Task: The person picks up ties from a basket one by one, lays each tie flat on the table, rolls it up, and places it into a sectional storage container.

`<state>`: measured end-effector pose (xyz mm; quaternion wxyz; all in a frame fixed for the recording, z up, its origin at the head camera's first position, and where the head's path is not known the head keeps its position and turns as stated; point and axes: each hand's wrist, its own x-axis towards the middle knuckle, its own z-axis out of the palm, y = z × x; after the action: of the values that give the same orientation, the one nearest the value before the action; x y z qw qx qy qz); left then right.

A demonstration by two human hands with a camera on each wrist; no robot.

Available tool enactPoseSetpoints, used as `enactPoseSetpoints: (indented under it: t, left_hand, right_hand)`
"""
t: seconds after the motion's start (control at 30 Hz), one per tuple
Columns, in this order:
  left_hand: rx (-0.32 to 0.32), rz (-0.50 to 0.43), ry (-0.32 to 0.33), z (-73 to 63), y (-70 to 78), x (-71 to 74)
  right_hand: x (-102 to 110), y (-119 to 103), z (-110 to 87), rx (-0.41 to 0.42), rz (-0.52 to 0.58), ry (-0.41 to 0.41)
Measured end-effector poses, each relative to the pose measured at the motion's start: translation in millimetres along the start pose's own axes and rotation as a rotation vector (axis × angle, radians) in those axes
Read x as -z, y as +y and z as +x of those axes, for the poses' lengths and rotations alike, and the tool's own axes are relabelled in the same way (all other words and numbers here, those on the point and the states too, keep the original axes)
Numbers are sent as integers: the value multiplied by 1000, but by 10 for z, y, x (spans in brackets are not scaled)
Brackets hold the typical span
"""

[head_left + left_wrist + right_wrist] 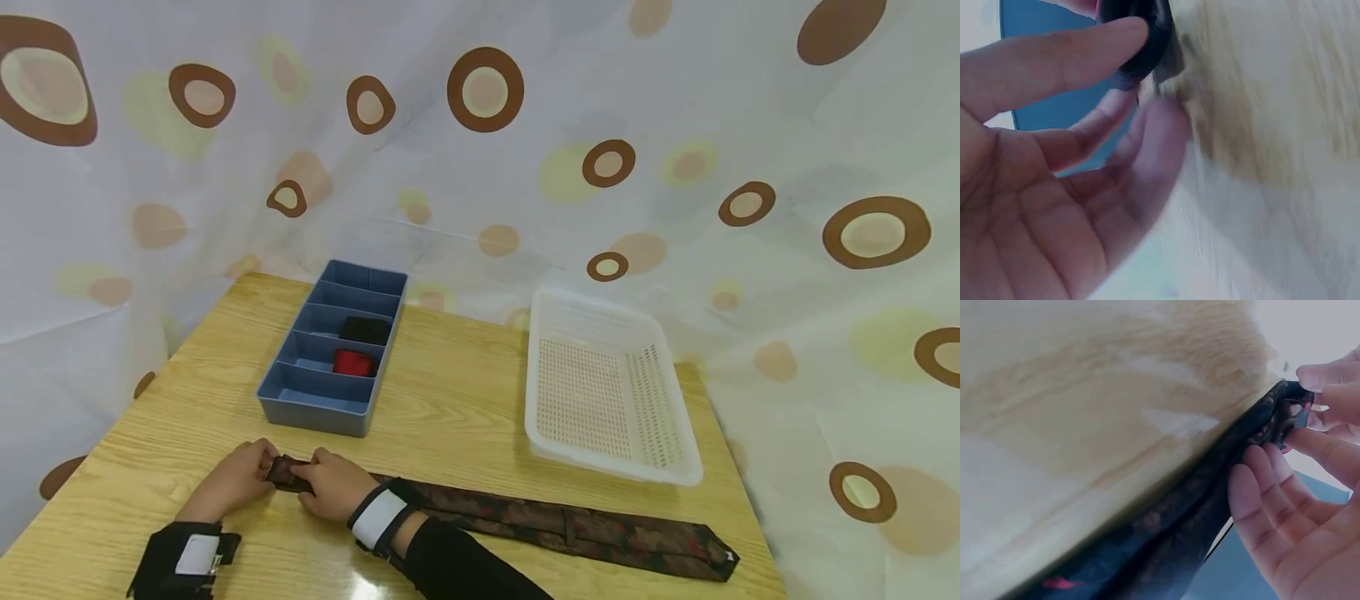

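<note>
A dark necktie patterned in brown and red stretches along the front of the table, its wide pointed end to the right and its underside up. At its left end my left hand pinches a folded or rolled bit, seen as a dark curl in the left wrist view. Just to the right, my right hand grips the same end, fingertips close to the left hand's. From the right wrist, the tie runs up to both hands' fingers. Part of it is hidden beneath the right wrist.
Behind the hands stands a blue divided box, holding a rolled red item and a rolled black item in separate compartments. A white perforated basket stands at the back right. A patterned curtain encloses the wooden table.
</note>
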<state>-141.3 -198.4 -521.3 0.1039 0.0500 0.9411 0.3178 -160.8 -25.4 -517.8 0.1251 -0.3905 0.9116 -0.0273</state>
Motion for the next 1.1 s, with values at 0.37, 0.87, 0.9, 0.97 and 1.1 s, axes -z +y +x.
enactPoseSetpoints:
  t: [0.37,0.87,0.9,0.97,1.1]
  left_hand:
    - [-181,-200,-49,-6,163,-23]
    - [-194,-25,56,112,387,-236]
    - [-210,-9,59,122,394,-250]
    - [-240,11,55,136,398,-271]
    - [-208,-25,15,124,361,-253]
  right_hand:
    - [46,156,-94,25,201,78]
    - [-40,120,-185,-40,193,415]
    - [-33,121,-191,-4,155,406]
    - [-26,124,-204,37,92,378]
    - [-23,139,-225,22,42,351]
